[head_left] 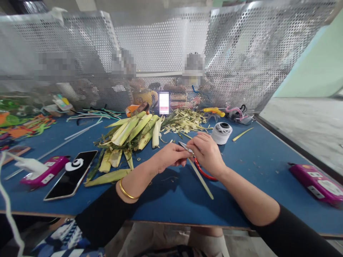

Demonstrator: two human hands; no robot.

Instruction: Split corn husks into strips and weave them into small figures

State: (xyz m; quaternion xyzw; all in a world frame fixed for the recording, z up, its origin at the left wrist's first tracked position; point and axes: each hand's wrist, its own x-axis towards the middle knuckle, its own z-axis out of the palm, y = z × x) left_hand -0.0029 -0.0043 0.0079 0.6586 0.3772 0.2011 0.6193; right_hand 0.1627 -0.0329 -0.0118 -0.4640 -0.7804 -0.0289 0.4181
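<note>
Near the middle of the blue table [160, 203], my left hand [173, 156] and my right hand [205, 151] meet, fingertips together. Red-handled scissors [203, 172] are in my right hand, with the metal blades pointing up and left between the hands. My left hand pinches a pale green husk strip [201, 181], which slants down toward the table's front edge. A pile of corn husks [134, 130] lies to the left of the hands. Behind them is a heap of shredded husk pieces [184, 120]. A spool of white thread [221, 133] stands just right of my right hand.
A black phone [71, 175] and a magenta pack [46, 170] with a white cable lie at left. Another magenta pack [317, 184] sits at right. A yellow-handled tool [214, 111] and a lit phone [164, 102] are by the perforated metal screen [163, 43].
</note>
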